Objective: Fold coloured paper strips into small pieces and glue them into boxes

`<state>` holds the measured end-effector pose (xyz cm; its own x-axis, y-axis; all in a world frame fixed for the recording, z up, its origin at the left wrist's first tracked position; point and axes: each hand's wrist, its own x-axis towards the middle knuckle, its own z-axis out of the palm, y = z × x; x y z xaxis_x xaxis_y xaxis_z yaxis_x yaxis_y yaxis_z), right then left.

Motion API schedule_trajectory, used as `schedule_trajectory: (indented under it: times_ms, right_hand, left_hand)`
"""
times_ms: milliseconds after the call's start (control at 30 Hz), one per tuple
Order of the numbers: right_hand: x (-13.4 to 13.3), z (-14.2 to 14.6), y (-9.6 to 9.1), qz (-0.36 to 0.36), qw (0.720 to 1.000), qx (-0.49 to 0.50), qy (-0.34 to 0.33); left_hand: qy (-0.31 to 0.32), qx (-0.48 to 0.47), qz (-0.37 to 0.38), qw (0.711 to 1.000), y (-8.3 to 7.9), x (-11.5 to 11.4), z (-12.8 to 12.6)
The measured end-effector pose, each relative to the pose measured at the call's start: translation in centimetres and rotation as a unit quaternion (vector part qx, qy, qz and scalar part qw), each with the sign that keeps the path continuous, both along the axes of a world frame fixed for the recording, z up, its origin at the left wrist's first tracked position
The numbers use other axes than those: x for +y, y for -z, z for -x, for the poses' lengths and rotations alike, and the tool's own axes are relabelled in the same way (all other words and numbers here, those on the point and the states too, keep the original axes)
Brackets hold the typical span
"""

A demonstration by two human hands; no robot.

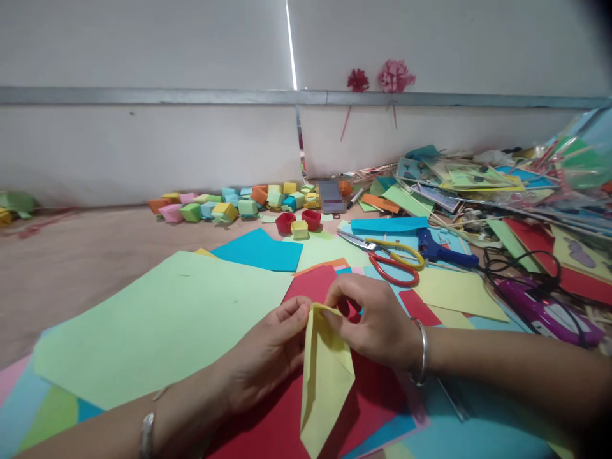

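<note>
A folded piece of yellow paper (pixel 327 376) hangs between my hands, its long pointed end toward me. My left hand (pixel 275 344) pinches its top left edge. The thumb and fingers of my right hand (pixel 375 319) grip the top right edge, with the thumb against the paper's face. Beneath it lies a sheet of red paper (pixel 382 389). To the left spreads a large light green sheet (pixel 162 319). Just beyond my right hand lie scissors (pixel 396 258) with one yellow and one red handle loop.
Small folded paper boxes (pixel 224 207) in several colours line the wall's foot. A blue glue gun (pixel 444 248), a black cable (pixel 521 261) and a purple device (pixel 549 312) lie at right. Behind them is a heap of paper and sticks (pixel 459 178). Two pink paper flowers (pixel 394 76) stick up along the metal rail.
</note>
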<state>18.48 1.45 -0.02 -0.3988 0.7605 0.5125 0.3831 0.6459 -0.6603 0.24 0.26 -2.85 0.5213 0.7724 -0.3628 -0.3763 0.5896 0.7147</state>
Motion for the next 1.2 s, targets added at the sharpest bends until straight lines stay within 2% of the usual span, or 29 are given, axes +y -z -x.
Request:
schedule_trajectory:
  times_ms: [233, 400, 533, 667, 833, 967, 1067, 1200]
  right_hand:
    - [0.2, -0.3, 0.1, -0.026, 0.999, -0.001, -0.027]
    - [0.2, -0.2, 0.3, -0.05, 0.996, 0.026, -0.062]
    - [0.5, -0.3, 0.3, -0.055, 0.996, 0.008, -0.075]
    - [0.6, -0.4, 0.3, -0.043, 0.997, -0.022, -0.062]
    - [0.3, -0.3, 0.7, -0.026, 0.996, -0.072, -0.039]
    - [0.0, 0.0, 1.0, -0.053, 0.993, -0.09, -0.054]
    - [-0.2, 0.2, 1.3, -0.072, 0.991, -0.096, -0.051]
    - [-0.4, 0.3, 1.7, -0.08, 0.991, -0.095, -0.057]
  left_hand:
    - [0.028, 0.003, -0.023, 0.999, 0.4, 0.1, 0.1]
    - [0.025, 0.015, -0.019, 0.999, 0.2, 0.1, -0.1]
    - [0.021, 0.027, -0.016, 0.999, 0.2, 0.0, 0.0]
    - [0.013, 0.061, -0.061, 0.996, -0.4, -0.1, -0.1]
    - [0.034, 0.196, -0.17, 0.965, -1.8, -0.3, 0.0]
    - [0.045, 0.271, -0.22, 0.936, -2.6, -0.7, -0.2]
    - [0.058, 0.299, -0.253, 0.918, -2.8, -0.9, -0.2]
    - [0.043, 0.358, -0.29, 0.887, -2.6, -1.2, 0.0]
